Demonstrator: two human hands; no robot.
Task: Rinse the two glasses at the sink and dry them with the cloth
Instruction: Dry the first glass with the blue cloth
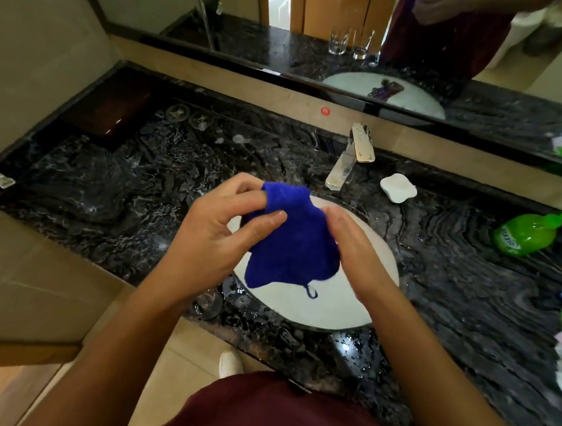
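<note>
I hold a blue cloth bunched up over the white sink basin. My left hand pinches its top left edge between thumb and fingers. My right hand grips its right side, fingers hidden under the fabric. I cannot tell whether anything is wrapped inside. A clear glass stands on the dark counter at the basin's front left, partly hidden by my left forearm. The mirror shows two glasses side by side near the counter's front edge.
A chrome faucet stands behind the basin, with a white soap dish to its right. A green bottle lies at the right, plastic bags beyond it. Two round clear items and a dark tray sit at the back left. The counter is wet.
</note>
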